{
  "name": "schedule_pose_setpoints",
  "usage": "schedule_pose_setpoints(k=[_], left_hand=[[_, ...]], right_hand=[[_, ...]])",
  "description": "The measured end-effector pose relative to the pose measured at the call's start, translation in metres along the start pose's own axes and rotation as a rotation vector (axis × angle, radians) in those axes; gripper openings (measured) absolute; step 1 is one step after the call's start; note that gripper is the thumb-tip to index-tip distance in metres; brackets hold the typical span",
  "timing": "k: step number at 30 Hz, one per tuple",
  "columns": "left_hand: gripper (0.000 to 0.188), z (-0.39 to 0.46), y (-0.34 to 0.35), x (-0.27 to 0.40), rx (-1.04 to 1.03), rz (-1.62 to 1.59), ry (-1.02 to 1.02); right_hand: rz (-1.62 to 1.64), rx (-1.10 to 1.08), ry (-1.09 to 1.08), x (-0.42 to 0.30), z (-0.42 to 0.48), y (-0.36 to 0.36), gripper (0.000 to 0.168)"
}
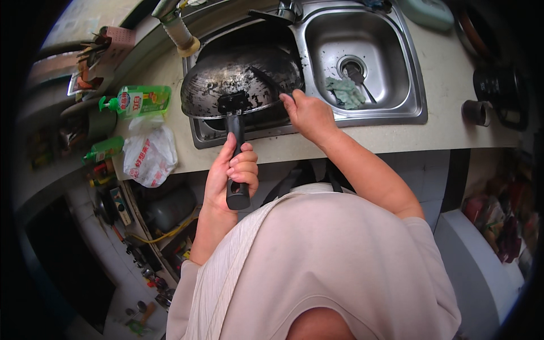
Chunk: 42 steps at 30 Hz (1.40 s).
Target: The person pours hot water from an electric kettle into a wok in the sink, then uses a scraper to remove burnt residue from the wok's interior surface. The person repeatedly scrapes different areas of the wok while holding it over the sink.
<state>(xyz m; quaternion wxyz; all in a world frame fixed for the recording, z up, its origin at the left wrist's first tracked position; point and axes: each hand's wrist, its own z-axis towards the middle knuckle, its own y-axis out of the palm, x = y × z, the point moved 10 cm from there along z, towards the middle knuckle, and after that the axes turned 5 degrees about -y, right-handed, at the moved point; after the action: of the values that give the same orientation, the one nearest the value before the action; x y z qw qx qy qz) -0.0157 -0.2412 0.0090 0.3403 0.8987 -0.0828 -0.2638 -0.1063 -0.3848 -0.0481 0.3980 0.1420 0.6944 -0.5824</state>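
My left hand grips the black handle of a wok, which is tilted over the left sink basin with its scorched outer side showing. Dark coating has come off that side in patches, leaving bare metal streaks. My right hand is closed around a dark, slim tool, whose far end lies against the wok's outside; its exact kind cannot be told. In the right basin, a pale green cloth lies beside a dark utensil at the drain.
A faucet stands behind the basins. Left of the sink are a green pump bottle of dish soap and a white plastic bag at the counter's edge. A dark cup and a black appliance stand at the right.
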Motion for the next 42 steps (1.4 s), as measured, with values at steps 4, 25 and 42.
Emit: schedule_pose_setpoints(k=[4,25,42], left_hand=[[0.039,0.000,-0.005,0.000,0.007,0.014,-0.011],[0.041,-0.004,-0.017,-0.005,0.041,0.040,0.026],[0.040,-0.004,-0.026,-0.009,0.032,0.029,0.060]], right_hand=[[0.016,-0.047,-0.040,-0.006,-0.004,0.004,0.042],[0.247,-0.165,0.042,0.034,0.005,0.017,0.052],[0.249,-0.345,-0.064,0.026,0.005,0.024,0.052]])
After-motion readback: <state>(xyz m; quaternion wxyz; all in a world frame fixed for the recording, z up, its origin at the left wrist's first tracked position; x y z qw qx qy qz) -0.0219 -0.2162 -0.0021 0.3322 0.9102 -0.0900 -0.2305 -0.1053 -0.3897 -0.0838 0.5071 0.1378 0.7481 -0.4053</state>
